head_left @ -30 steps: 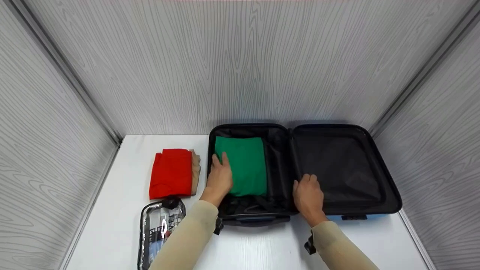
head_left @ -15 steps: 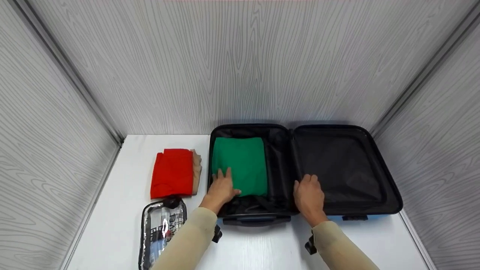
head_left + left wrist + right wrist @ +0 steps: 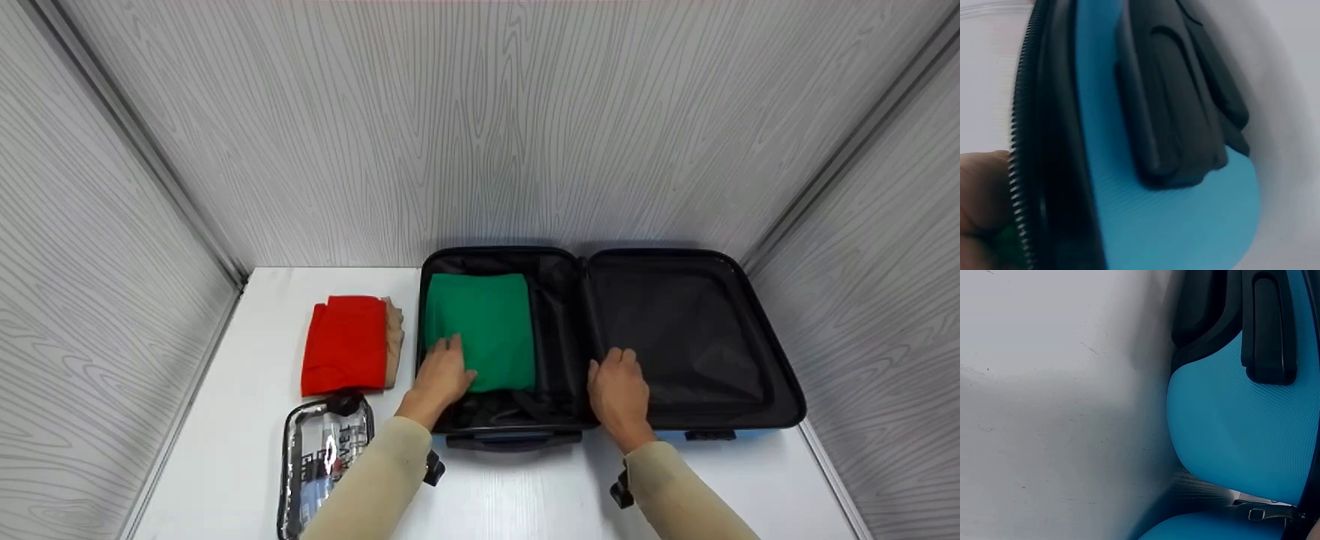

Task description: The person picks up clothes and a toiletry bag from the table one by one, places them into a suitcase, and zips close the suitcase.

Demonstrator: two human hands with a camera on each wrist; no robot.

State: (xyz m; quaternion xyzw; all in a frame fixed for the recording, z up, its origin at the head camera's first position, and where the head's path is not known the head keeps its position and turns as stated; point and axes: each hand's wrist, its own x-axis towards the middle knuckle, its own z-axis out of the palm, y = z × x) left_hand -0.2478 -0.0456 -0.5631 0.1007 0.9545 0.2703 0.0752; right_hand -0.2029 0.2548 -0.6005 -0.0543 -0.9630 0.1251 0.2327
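The suitcase [image 3: 682, 330] lies open on the white tabletop [image 3: 510, 495], its two halves side by side, left and right, with the black lining showing in both. The folded green cloth [image 3: 491, 319] lies flat in the left half, towards its left side, with lining showing to its right and on its near side.

The left hand [image 3: 441, 375] rests on the near left part of the green cloth, fingers loosely extended towards the far side and thumb out to the right; it grasps nothing. The right hand [image 3: 619, 394] is at the near left corner of the right half, with its fingers bent downward; whether they grasp the rim or only press on it cannot be told.

A black handle [image 3: 514, 442] sits on the near side of the left half, and a black latch [image 3: 709, 435] on that of the right half. The left wrist view shows the blue shell [image 3: 1185, 225] and a zip [image 3: 1016, 185] along its edge.

Left of the suitcase, and apart from it, lies a folded red cloth [image 3: 345, 345], with a tan cloth [image 3: 394, 345] showing at its right edge. Just nearer lies a clear pouch [image 3: 307, 431] with black edging, partly hidden by the left sleeve [image 3: 375, 480].
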